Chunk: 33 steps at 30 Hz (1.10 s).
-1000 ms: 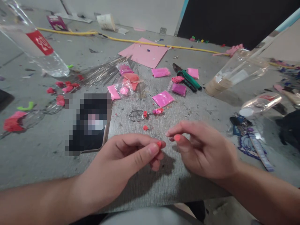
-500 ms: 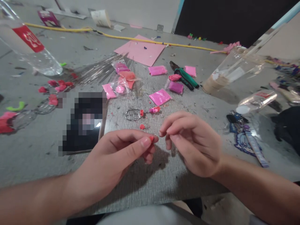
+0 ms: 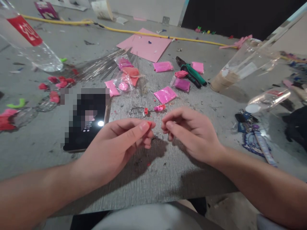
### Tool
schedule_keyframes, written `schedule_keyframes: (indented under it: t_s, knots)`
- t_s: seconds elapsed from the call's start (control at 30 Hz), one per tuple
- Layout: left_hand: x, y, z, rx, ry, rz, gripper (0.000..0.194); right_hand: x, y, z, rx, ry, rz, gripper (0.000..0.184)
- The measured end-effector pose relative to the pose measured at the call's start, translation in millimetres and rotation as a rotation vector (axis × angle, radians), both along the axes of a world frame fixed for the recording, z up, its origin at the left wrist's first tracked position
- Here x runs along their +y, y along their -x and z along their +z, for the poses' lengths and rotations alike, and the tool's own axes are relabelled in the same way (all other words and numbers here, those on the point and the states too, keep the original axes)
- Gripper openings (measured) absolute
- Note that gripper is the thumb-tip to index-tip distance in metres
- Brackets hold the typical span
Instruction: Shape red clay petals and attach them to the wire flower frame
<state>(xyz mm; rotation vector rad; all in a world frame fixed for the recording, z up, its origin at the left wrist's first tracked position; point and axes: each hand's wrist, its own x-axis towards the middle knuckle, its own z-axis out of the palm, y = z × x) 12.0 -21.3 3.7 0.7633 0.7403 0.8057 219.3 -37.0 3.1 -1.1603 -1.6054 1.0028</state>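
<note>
My left hand hovers low over the grey table, thumb and fingers pinched on a small red clay bit. My right hand is close beside it, fingers curled together in a pinch at the tips, almost touching the left fingertips; what it holds is hidden. Just beyond both hands lies a small wire mesh loop with red and pink clay pieces on its stem.
A phone lies left of my hands. Pink clay packets, green-handled pliers, pink paper, a wire bundle, a lying bottle, a plastic cup, keys and red clay scraps crowd the table.
Both hands moved up and away from me toward the wire loop. The right hand's fingertips closed in on the left fingertips, and the clay dab on its thumb is no longer visible.
</note>
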Motion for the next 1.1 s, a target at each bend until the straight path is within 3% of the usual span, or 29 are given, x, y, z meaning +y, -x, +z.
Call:
schedule_keyframes:
  t_s: [0.13,0.23,0.33,0.5,0.7,0.93,1.1]
  knots:
    - [9,0,-1.5,0.01,-0.04,0.059,0.011,12,-9,-0.8,-0.396,-0.094,0.294,0.005]
    - [16,1,-4.8,0.021,-0.075,0.1,0.01,11,-9,-3.1,-0.555,-0.193,0.524,0.01]
    - [20,2,-10.3,0.047,-0.131,0.128,0.011,2,-2,-6.3,-0.667,-0.285,0.631,0.018]
    - [19,4,-17.1,0.134,-0.201,0.103,0.01,-10,8,-10.6,-0.763,-0.378,0.631,0.024]
    - [18,5,-16.3,0.227,-0.224,0.098,0.012,-10,8,-12.6,-0.707,-0.399,0.679,0.027]
    - [18,5,-16.0,0.224,-0.233,0.07,0.012,-14,10,-13.3,-0.644,-0.233,0.582,0.016]
    - [16,5,-14.0,0.254,-0.241,0.051,0.01,-23,15,-14.0,-0.769,-0.352,0.531,0.028]
